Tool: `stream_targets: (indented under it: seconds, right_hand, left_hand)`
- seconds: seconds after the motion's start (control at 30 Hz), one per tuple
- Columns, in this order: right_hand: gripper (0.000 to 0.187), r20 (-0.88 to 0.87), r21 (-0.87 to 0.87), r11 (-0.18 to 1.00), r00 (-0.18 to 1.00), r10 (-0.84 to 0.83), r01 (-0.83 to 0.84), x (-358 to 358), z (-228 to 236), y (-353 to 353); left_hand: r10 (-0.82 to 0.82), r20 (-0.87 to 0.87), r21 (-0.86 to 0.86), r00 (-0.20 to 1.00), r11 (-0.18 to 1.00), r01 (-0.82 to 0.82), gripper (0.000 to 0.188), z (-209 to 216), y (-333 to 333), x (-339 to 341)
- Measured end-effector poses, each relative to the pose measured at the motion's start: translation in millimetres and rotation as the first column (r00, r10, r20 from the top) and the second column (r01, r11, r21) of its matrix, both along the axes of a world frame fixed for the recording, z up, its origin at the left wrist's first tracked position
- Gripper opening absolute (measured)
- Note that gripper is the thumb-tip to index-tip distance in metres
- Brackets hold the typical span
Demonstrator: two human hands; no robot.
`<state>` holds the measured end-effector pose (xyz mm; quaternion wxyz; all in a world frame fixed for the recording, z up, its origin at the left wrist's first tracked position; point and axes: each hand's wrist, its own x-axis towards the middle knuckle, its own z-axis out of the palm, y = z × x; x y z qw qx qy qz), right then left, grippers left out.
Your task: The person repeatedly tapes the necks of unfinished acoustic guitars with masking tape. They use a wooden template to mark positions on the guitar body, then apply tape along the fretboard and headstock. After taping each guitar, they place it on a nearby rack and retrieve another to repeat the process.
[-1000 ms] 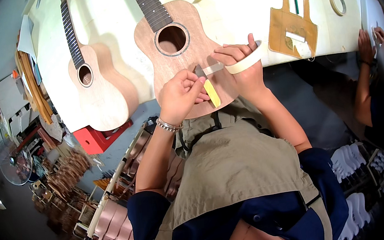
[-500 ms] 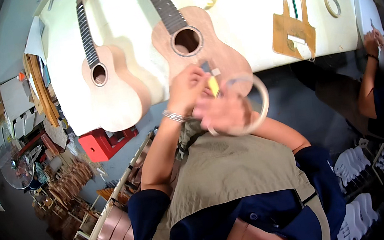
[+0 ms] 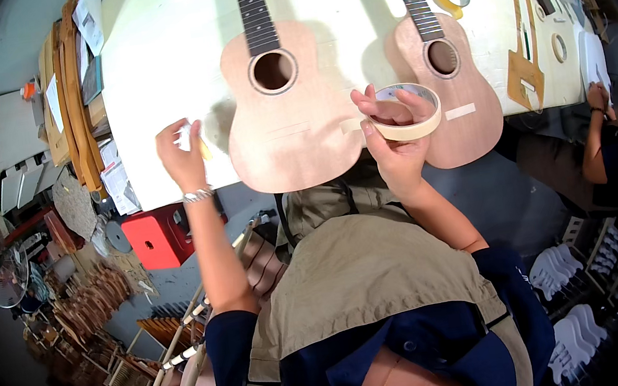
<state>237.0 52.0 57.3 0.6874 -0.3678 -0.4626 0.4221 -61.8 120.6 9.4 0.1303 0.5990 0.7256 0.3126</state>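
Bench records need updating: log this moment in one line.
left hand: holding yellow object | right hand: holding tape roll | right-side instrument: pale strip on top

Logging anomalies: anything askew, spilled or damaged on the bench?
Nothing stands out. The left guitar and right guitar show no visible damage, I see no spill, and the tape strip lies roughly square across the right one's top.

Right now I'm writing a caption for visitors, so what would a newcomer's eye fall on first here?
Probably the two bare wooden guitars: the left guitar and the right guitar, side by side on the white table. Next, the tape roll around fingers of the right hand, between the two bodies. Then the bright red stool, below the table's near edge, left of the left forearm.
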Motion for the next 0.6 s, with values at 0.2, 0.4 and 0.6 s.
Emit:
stream_targets:
  seconds: [0.2, 0.4, 0.6]
  right_hand:
    - [0.054, 0.045, 0.024, 1.000, 0.999, 0.019, -0.020, -43.9, 2.0, -3.0]
    - [0.029, -0.892, -0.059, 0.901, 0.428, 0.146, -0.429, -46.2, 14.3, -19.6]
    - [0.047, 0.944, 0.143, 0.942, 0.243, -0.222, 0.304, -14.6, -29.6, 4.6]
  left_hand:
    - [-0.290, 0.627, 0.026, 0.723, 0.936, 0.352, 0.019, 61.2, -57.5, 109.2]
    - [-0.166, 0.707, -0.067, 0.687, 0.952, 0.299, 0.015, 42.7, -70.4, 90.3]
    - [-0.267, 0.126, -0.088, 0.955, 0.956, 0.279, 0.019, 26.8, -50.1, 72.6]
